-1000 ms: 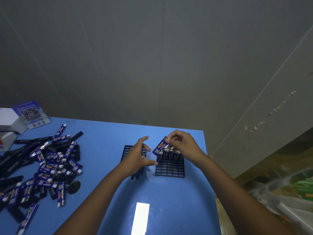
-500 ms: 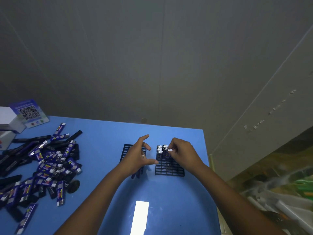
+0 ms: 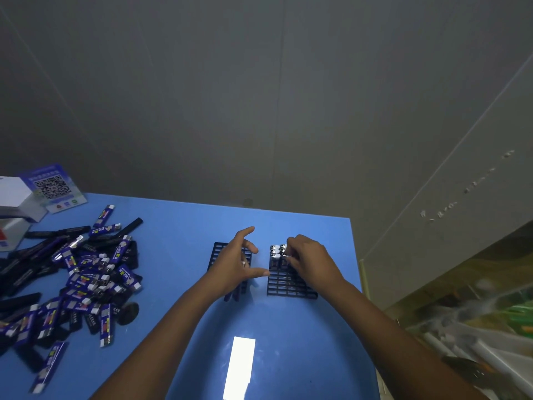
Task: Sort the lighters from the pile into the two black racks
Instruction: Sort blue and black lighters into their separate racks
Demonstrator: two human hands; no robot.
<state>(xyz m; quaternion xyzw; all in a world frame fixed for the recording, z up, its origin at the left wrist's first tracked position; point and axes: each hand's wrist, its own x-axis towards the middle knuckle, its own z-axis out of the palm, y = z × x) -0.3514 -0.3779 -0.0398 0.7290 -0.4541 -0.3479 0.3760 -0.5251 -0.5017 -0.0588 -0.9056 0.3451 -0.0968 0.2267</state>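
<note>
We are looking down at a blue table [image 3: 178, 232] that is standing against a grey wall [image 3: 259, 96]. Two black racks are lying side by side near its far right corner. Our left hand [image 3: 235, 262] is resting over the left rack [image 3: 217, 251] and is hiding most of it. Its fingers are spread wide: the index finger is pointing up and away, and the thumb is stretching to the right until its tip is touching the left edge of the right rack [image 3: 284, 284]. Under this hand some dark lighters [image 3: 234, 295] are showing at the near edge of the left rack; we cannot tell if the hand is holding them.

Our right hand [image 3: 310, 259] is lying over the far part of the right rack. Its fingers are curled and are pinching the metal top of a lighter [image 3: 285, 254] that is standing in a slot. Just beside it, to the left, a few lighters [image 3: 274, 251] are standing upright in the far left slots, with their silver caps up. The near rows of this rack are showing open slots.

The pile of lighters [image 3: 78, 278], blue ones and black ones mixed, is lying well apart on the left side of the table. Behind it a white box [image 3: 14, 194] and a card with a QR code [image 3: 53, 187] are standing at the far left edge. A bright reflection of a lamp [image 3: 240, 368] is shining on the table between our forearms.
</note>
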